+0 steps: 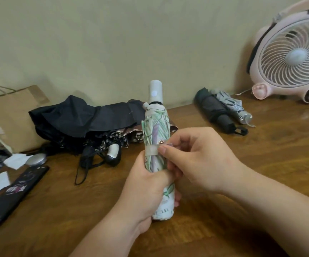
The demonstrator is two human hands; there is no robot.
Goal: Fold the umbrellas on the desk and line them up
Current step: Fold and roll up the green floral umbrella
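While floral umbrella (157,123) stands, black umbrella (86,117), fan (294,54)

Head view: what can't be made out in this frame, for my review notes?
All in the head view:
- the strap on the floral umbrella: snapped or not; the right hand pinches its end.
- the floral umbrella's mid-section: wrapped by the left hand.
- the black umbrella heap: how many; canopies overlap.
- the striped umbrella: partly behind the dark folded umbrella.
- the fan: cut off by the right edge.
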